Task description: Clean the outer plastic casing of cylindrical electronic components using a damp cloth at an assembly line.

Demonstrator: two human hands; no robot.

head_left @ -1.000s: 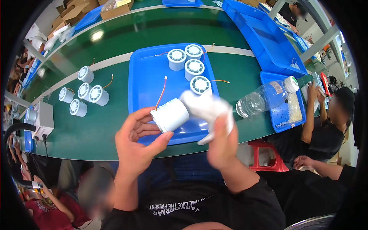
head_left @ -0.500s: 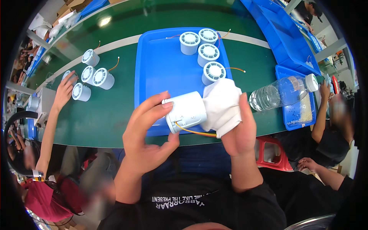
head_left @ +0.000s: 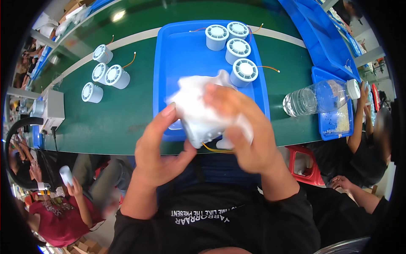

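A light-blue cylindrical fan housing (head_left: 198,134) is in my left hand (head_left: 155,158), thumb below and fingers at its left side. Over its upper part lies a white cloth (head_left: 190,99), pressed on by my right hand (head_left: 253,135), whose fingers are smeared by motion. The cloth hides most of the housing. Yellow wires (head_left: 215,150) hang from its lower edge. Both hands are above the near part of a blue tray (head_left: 175,63). At the tray's right side stand several similar housings with slotted round tops, the closest being one housing (head_left: 244,72).
Several more housings (head_left: 117,77) stand on the green table (head_left: 127,120) at left. A clear bottle (head_left: 315,98) lies at right, by a small blue tray (head_left: 334,125) of pale bits. A co-worker's hand (head_left: 76,188) holds a pale cylinder at lower left. Blue bins (head_left: 315,40) stand far right.
My right hand has brought the cloth left, from beside the housing to over it. The co-worker at left has taken a housing off the table. The view has shifted slightly.
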